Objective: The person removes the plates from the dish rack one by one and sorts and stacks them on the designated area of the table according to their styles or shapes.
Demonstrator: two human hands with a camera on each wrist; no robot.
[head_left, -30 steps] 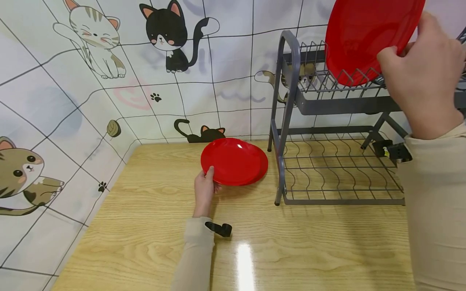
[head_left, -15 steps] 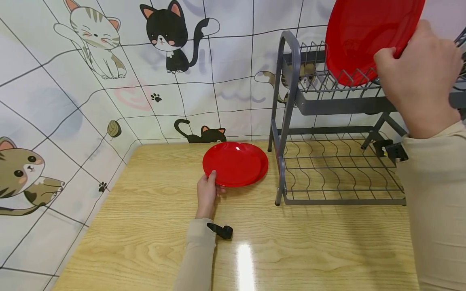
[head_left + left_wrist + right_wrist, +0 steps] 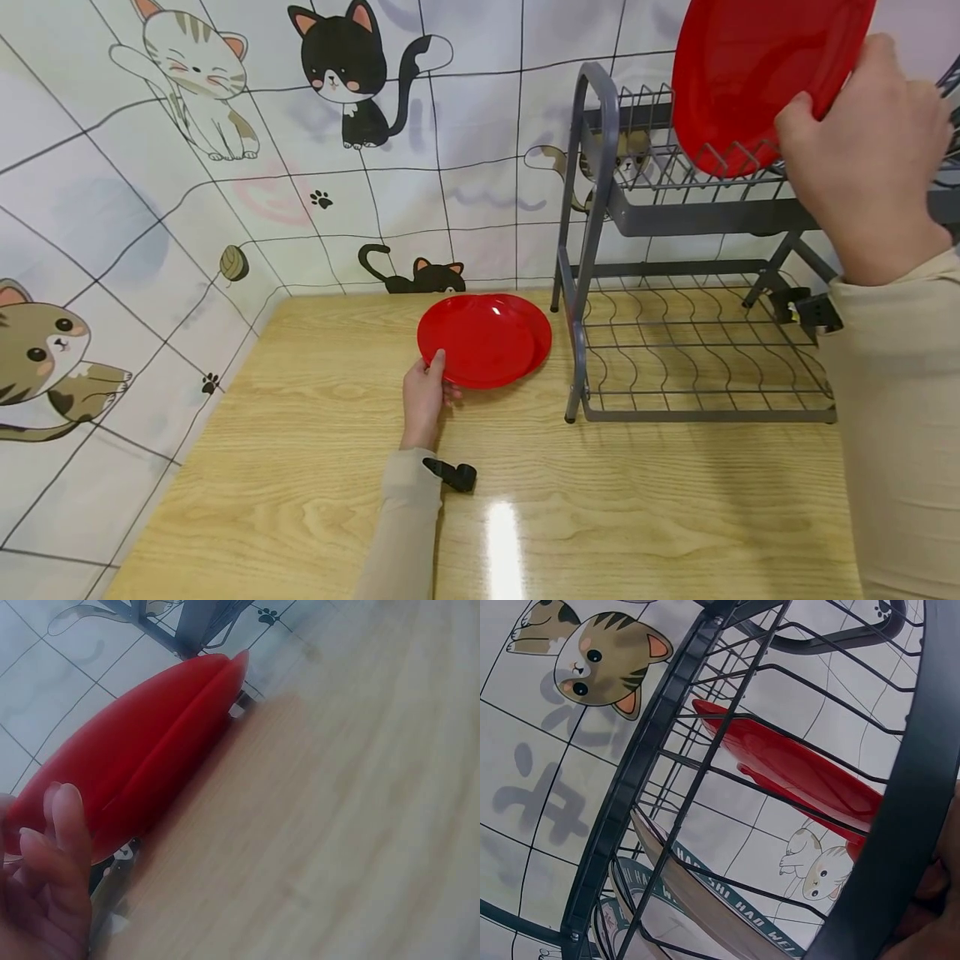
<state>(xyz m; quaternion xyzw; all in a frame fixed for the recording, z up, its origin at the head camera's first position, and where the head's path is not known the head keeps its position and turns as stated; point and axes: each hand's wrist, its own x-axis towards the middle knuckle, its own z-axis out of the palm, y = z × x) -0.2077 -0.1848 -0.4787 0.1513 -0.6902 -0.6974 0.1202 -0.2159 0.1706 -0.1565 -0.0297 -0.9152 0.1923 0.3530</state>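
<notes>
On the left, a patterned wall (image 3: 142, 225) with cartoon cats meets the wooden table (image 3: 262, 500). The left hand (image 3: 422, 400), its beige sleeve (image 3: 408, 500) banded by a black wrist device (image 3: 456, 476), pinches the near left edge of a red plate (image 3: 476, 342), thumb on the upper face and other fingers beneath. A second red plate (image 3: 543, 333) shows beneath it, jutting out to the right; whether the fingers hold this one too, I cannot tell. Both are near the back wall, just left of a dark grey two-tier dish rack (image 3: 720, 218). The lower wire shelf (image 3: 712, 416) sits just above the tabletop. In the upper tier, a large red plate (image 3: 757, 75) stands on edge, tilted, its bottom among the wires. The right wrist view also shows pale plates (image 3: 705, 896) with lettered dark bands standing in the wires. At the far right, the right hand (image 3: 873, 158) grips the large plate's right edge, thumb against the front face; the remaining fingers are mostly hidden.
</notes>
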